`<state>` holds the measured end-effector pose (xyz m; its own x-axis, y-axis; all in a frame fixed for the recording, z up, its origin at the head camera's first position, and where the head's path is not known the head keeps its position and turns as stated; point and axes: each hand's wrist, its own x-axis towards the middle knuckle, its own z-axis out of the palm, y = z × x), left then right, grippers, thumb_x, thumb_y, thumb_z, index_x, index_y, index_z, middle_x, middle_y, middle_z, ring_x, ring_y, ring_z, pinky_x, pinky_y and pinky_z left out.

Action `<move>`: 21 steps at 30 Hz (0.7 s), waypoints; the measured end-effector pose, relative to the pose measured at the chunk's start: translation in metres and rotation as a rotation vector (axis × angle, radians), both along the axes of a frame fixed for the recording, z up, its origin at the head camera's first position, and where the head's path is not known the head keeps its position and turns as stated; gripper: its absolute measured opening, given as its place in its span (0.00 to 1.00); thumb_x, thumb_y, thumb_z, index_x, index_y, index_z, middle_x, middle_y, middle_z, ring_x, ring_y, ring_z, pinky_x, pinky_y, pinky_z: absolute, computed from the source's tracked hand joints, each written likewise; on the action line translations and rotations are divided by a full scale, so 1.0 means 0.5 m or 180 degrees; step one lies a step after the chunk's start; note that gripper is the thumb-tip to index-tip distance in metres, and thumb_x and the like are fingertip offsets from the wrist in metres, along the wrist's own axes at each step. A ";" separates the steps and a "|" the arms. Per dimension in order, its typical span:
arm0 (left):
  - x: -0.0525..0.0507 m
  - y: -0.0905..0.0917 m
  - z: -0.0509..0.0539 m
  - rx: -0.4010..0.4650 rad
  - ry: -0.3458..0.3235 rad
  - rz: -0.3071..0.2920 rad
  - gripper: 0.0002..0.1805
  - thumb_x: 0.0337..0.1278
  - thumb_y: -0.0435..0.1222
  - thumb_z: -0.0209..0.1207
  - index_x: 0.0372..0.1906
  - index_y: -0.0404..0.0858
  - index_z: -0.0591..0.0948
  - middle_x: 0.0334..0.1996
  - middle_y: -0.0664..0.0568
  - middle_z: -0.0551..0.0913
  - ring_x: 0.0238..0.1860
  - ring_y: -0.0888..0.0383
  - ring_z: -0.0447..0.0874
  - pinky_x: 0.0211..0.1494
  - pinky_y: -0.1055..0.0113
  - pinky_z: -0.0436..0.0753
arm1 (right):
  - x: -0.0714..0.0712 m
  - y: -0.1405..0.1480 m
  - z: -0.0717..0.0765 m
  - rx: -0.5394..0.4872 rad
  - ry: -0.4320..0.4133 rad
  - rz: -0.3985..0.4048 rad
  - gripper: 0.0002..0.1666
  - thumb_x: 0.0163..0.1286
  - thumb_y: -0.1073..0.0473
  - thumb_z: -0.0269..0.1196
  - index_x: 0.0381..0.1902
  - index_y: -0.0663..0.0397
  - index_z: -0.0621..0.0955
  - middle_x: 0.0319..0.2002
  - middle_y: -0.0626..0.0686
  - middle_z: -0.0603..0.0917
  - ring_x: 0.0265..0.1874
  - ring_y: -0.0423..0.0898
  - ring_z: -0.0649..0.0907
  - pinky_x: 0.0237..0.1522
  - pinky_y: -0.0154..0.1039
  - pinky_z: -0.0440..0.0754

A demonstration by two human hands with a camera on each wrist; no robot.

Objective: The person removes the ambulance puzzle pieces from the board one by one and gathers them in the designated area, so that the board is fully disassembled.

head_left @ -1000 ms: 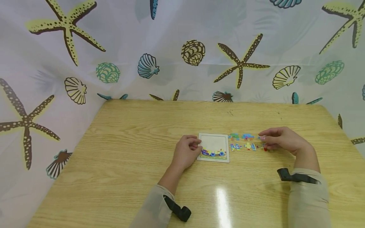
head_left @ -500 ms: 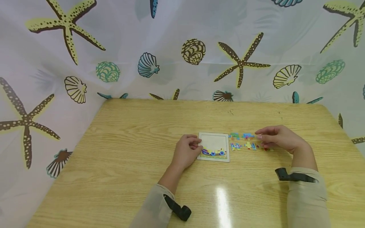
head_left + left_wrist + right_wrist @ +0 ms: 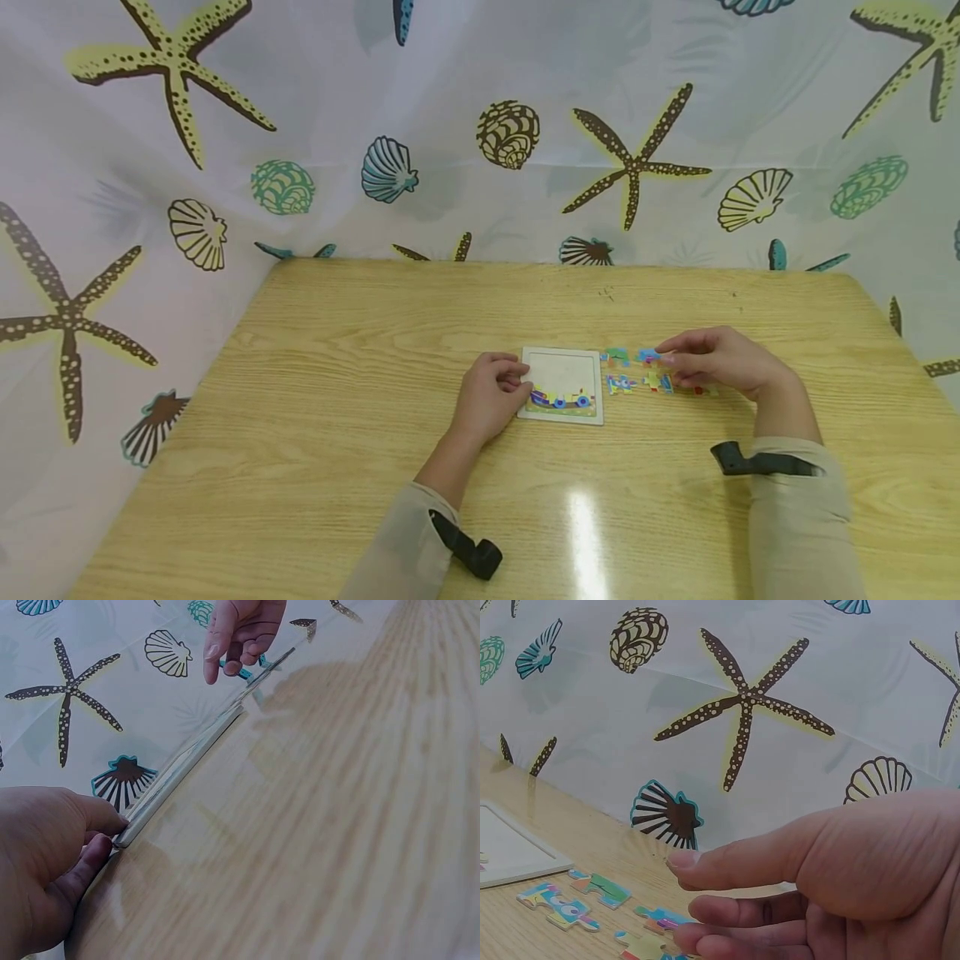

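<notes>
My left hand (image 3: 491,398) pinches the left edge of a square white puzzle board (image 3: 562,369); in the left wrist view, thumb and fingers (image 3: 94,817) grip its corner. A joined strip of train picture (image 3: 561,402) fills the board's near part. My right hand (image 3: 731,360) hovers over loose pieces to the right of the board. In the right wrist view its thumb and fingers (image 3: 735,862) are apart, with nothing seen between them. Below and left of them lie a green-and-blue piece (image 3: 606,891), a piece with eyes (image 3: 561,906) and a yellow one (image 3: 641,946).
The loose pieces lie in two rows on the wooden table (image 3: 360,350), close to the board's right edge. A red piece (image 3: 699,390) is partly under my right hand. Behind the table hangs a white curtain (image 3: 450,83) with starfish and shells.
My right hand has moved left over the loose pieces, from the right end of the rows towards the board. My left hand and the board have stayed in place.
</notes>
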<state>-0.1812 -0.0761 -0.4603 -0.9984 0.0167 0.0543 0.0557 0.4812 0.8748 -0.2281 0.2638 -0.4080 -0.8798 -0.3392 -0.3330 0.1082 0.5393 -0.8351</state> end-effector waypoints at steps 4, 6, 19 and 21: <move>0.000 0.000 -0.001 -0.0004 -0.0014 0.0006 0.10 0.58 0.32 0.68 0.44 0.35 0.87 0.54 0.47 0.79 0.40 0.58 0.82 0.47 0.67 0.85 | -0.001 -0.004 0.000 -0.0041 0.0013 0.0066 0.31 0.70 0.49 0.65 0.63 0.64 0.77 0.48 0.55 0.85 0.36 0.41 0.86 0.43 0.36 0.86; 0.000 0.000 -0.001 -0.0004 -0.0017 0.0004 0.10 0.58 0.32 0.68 0.44 0.35 0.87 0.54 0.47 0.79 0.40 0.58 0.82 0.47 0.67 0.85 | -0.002 -0.004 -0.001 -0.0076 -0.0008 0.0068 0.30 0.71 0.50 0.65 0.63 0.64 0.77 0.48 0.55 0.85 0.36 0.41 0.86 0.43 0.36 0.86; -0.001 0.000 -0.003 -0.0006 0.0009 0.0009 0.09 0.57 0.32 0.68 0.44 0.35 0.87 0.54 0.47 0.79 0.40 0.59 0.81 0.46 0.67 0.85 | -0.003 -0.031 -0.001 -0.0093 0.0030 0.0178 0.30 0.70 0.50 0.66 0.62 0.65 0.77 0.52 0.61 0.83 0.40 0.43 0.87 0.45 0.36 0.86; -0.001 0.001 -0.003 -0.0008 0.0012 0.0015 0.09 0.57 0.32 0.68 0.43 0.35 0.87 0.54 0.47 0.79 0.40 0.59 0.81 0.46 0.67 0.85 | -0.003 -0.035 0.003 -0.0070 0.0041 0.0187 0.30 0.70 0.50 0.66 0.62 0.65 0.77 0.50 0.63 0.83 0.39 0.43 0.87 0.45 0.36 0.87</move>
<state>-0.1818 -0.0758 -0.4620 -0.9982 0.0122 0.0581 0.0567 0.4836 0.8735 -0.2297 0.2462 -0.4068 -0.8622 -0.3977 -0.3137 0.0660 0.5258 -0.8480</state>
